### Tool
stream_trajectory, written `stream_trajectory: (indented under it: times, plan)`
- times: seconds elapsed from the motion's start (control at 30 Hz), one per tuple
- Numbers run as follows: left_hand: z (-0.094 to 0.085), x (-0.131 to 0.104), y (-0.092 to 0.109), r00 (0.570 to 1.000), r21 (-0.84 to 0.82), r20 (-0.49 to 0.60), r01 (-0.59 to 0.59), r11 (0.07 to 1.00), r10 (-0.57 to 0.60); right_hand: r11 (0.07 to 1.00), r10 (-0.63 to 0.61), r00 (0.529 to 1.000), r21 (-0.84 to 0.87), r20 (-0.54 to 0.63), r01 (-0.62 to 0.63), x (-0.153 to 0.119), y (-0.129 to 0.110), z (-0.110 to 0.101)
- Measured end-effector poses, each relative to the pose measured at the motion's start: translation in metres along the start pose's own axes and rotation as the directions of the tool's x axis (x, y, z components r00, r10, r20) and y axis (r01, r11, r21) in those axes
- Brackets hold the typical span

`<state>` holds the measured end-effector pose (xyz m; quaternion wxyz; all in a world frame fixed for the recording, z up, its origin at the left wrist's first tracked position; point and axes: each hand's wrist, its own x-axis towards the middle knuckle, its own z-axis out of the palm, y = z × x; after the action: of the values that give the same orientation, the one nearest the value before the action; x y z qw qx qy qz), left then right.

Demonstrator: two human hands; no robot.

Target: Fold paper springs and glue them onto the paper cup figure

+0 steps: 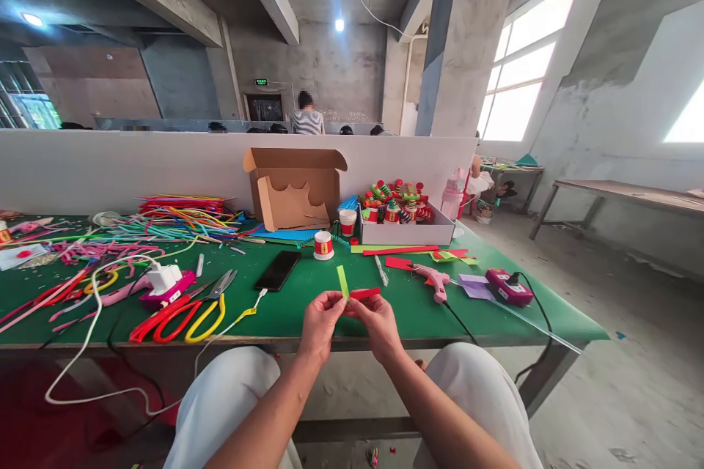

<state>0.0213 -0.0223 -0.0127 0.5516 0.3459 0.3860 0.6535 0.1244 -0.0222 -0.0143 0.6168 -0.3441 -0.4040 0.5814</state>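
You sit at a green tabletop (286, 319), with the phone (278, 270) lying flat on it. Right of the phone and nearer you, your left hand (320, 321) pinches an upright green strip (342, 282) between thumb and fingers, while your right hand (379, 322) pinches a red strip (364, 294) lying sideways; the strips meet at your fingertips. Left of the phone, the surface carries yellow-handled shears (223, 284) and, farther off, a heap of coloured stems (176, 223). Beyond the phone, an open cardboard box (300, 194) stands before a white partition (137, 165); right of the phone lies a pink glue gun (434, 280). Well behind the phone, past the partition, a person (308, 119) in a striped top is near a bare concrete wall (341, 62), and a lit bulb (339, 25) hangs overhead. A concrete pillar (467, 37) and bright windows (528, 51) are well right of the phone.
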Motion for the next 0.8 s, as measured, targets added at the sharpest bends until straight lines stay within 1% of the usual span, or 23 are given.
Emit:
stream_trajectory:
  times: [0.13, 0.23, 0.33, 0.43, 0.53, 0.6, 0.67, 0.7, 0.8]
  plan:
    - [0.0, -0.001, -0.001, 1.0, 0.03, 0.007, -0.014, 0.999, 0.014, 0.999, -0.021, 1.0, -0.029, -0.001, 0.021, 0.001, 0.001, 0.0]
    - [0.001, -0.001, -0.002, 1.0, 0.054, 0.006, -0.017, 0.998, 0.017, 0.996, -0.057, 0.998, -0.072, -0.027, 0.055, 0.001, 0.002, 0.001]
    - [0.002, -0.001, -0.002, 1.0, 0.041, 0.006, -0.008, 0.999, 0.008, 0.986, -0.124, 0.99, -0.123, -0.068, 0.115, 0.001, 0.007, 0.003]
    - [0.003, -0.001, -0.003, 1.0, 0.013, -0.017, 0.004, 1.0, -0.003, 0.955, -0.216, 0.972, -0.226, -0.091, 0.191, -0.001, 0.01, 0.003]
    - [0.001, 0.0, -0.003, 0.999, 0.027, -0.053, 0.001, 1.0, 0.001, 0.905, -0.294, 0.954, -0.341, -0.065, 0.256, -0.004, 0.009, 0.003]
    - [-0.001, 0.002, -0.002, 0.998, 0.036, -0.068, -0.001, 0.999, 0.004, 0.879, -0.318, 0.948, -0.382, -0.024, 0.285, -0.005, 0.006, 0.003]
    - [-0.003, 0.003, 0.001, 0.997, 0.03, -0.074, 0.002, 1.0, 0.001, 0.893, -0.293, 0.956, -0.355, 0.007, 0.276, -0.004, 0.004, 0.002]
    - [-0.004, 0.003, 0.003, 0.997, 0.029, -0.071, 0.003, 1.0, -0.001, 0.919, -0.251, 0.968, -0.31, 0.014, 0.243, -0.003, 0.003, 0.0]
    - [-0.005, 0.002, 0.009, 1.0, 0.048, -0.025, -0.001, 0.999, 0.003, 0.996, -0.042, 0.999, -0.074, -0.003, 0.042, 0.002, 0.001, -0.004]
